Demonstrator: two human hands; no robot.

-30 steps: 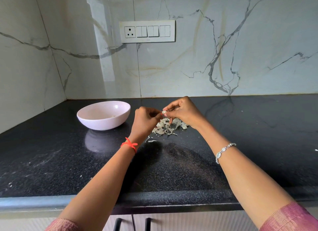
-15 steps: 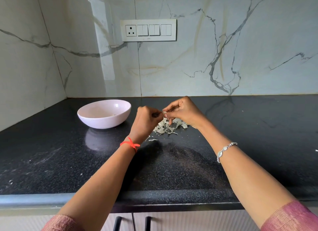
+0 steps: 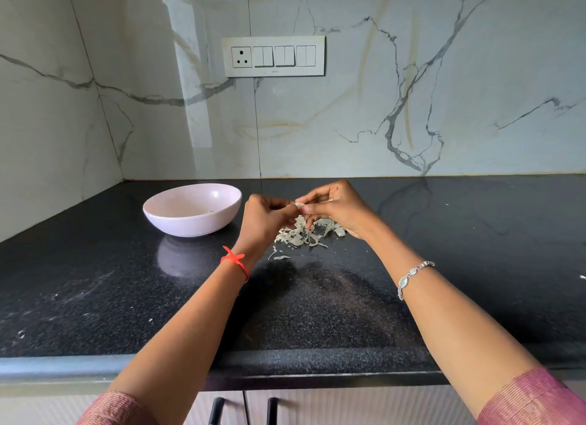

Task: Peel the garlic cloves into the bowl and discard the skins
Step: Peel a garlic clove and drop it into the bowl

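Left hand [image 3: 263, 221] and right hand [image 3: 337, 207] still pinch clove [image 3: 298, 205]

Black speckled stone tabletop [image 3: 475, 266], glossy enough to mirror the wall's veins, with pale smudges toward its left front and a white fleck [image 3: 582, 277] at the far right edge. Behind it, white marble-patterned wall [image 3: 412, 123] with grey and ochre veins, meeting a matching side wall [image 3: 41, 123] in the left corner. On the back wall, a white switch plate [image 3: 273, 56]: three-pin socket [image 3: 241, 57] at its left end, rocker switches [image 3: 284, 56] beside it. Below the tabletop's front edge, pale cabinet doors [image 3: 348, 405] with two black handles [image 3: 216, 408] close together
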